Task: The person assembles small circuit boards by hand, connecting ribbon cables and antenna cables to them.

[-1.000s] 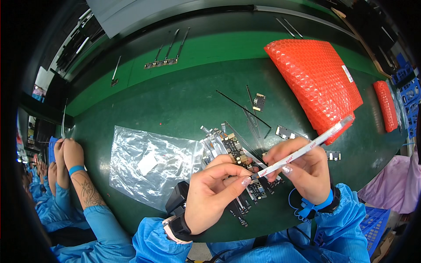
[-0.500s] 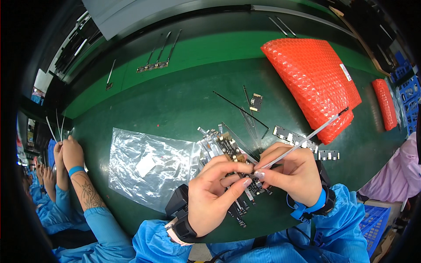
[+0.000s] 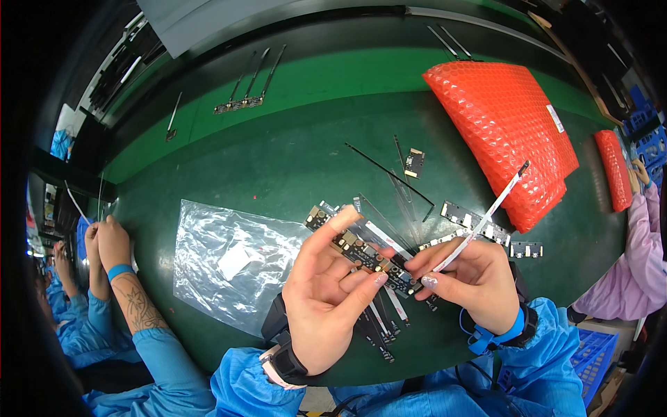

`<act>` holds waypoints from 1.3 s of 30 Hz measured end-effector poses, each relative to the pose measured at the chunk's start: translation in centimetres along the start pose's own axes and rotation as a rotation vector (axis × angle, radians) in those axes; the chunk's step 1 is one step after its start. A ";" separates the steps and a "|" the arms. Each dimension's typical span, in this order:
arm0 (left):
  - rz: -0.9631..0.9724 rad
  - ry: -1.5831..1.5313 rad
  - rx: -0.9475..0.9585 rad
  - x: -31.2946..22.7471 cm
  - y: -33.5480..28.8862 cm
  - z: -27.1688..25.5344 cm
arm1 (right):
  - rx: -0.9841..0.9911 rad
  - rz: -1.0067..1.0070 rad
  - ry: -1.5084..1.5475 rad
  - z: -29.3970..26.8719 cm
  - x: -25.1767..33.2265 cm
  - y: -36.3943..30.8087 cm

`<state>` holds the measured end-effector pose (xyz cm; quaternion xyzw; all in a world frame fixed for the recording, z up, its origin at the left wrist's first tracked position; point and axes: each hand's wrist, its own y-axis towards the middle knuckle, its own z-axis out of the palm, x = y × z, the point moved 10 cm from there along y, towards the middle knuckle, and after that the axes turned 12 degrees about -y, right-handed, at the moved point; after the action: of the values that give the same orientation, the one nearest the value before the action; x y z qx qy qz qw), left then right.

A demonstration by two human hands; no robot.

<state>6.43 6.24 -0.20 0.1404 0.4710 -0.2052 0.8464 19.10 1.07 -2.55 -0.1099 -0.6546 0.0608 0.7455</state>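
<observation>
My left hand (image 3: 323, 306) grips a strip of small joined circuit boards (image 3: 358, 244) between thumb and fingers, tilted down to the right. At the strip's right end, my right hand (image 3: 479, 285) pinches a thin white flat cable (image 3: 492, 208), which sticks up to the far right with a dark tip. Whether the cable's near end sits in a connector is hidden by my fingertips. Beneath my hands lies a heap of dark and white flat cables (image 3: 379, 326). Just beyond my right hand lie another board strip (image 3: 455, 212) and a short board piece (image 3: 526, 249).
A clear plastic bag (image 3: 208, 278) lies left of my hands. Red bubble wrap (image 3: 504, 132) stands at the far right, near a red roll (image 3: 611, 170). A single board (image 3: 414, 162) and loose dark cables lie ahead. Co-workers' hands (image 3: 113, 243) are at the left; a pink sleeve (image 3: 636, 243) is at the right.
My left hand has turned and opened out, so the board strip now lies flatter and shows more of its face. The white cable in my right hand points more steeply upward.
</observation>
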 end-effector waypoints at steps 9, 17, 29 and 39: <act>0.040 -0.031 -0.099 -1.0 0.2 -0.2 | 0.026 -0.094 0.120 0.3 0.6 -0.3; 0.054 -0.109 -0.057 -0.7 0.0 -0.7 | -0.025 -0.052 0.041 0.1 0.7 -0.2; -0.142 -0.459 0.066 0.2 0.7 -0.4 | -0.105 -0.342 -0.021 -2.1 3.4 -0.4; -0.219 -0.401 -0.079 1.4 0.0 0.7 | -0.109 -0.785 -0.660 1.5 6.8 -3.0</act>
<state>7.58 5.61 -1.08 0.0115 0.3134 -0.3012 0.9005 18.40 -0.13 4.95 0.1306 -0.8490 -0.2264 0.4592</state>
